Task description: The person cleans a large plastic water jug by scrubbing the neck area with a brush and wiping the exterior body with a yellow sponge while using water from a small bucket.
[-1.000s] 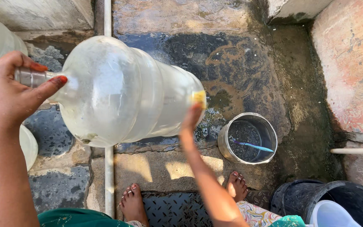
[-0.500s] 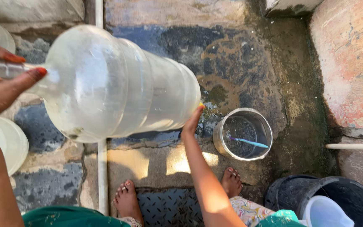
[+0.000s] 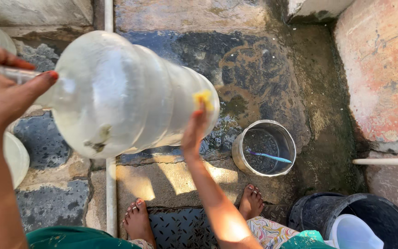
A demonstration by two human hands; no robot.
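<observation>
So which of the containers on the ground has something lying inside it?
The round metal pot by the person's foot: a blue toothbrush lies across its inside. The black bucket at lower right holds a white jug instead.

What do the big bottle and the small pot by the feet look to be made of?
Bottle: likely clear plastic, cloudy and ribbed, with the ground showing through it; the left hand holds its neck. Pot: probably metal, with a dull grey shine on its thin rim and a blue toothbrush inside.

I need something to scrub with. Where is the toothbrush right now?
In the head view, the blue toothbrush lies inside the small metal pot on the wet stone ground, right of centre, just beyond the person's right foot.
</observation>
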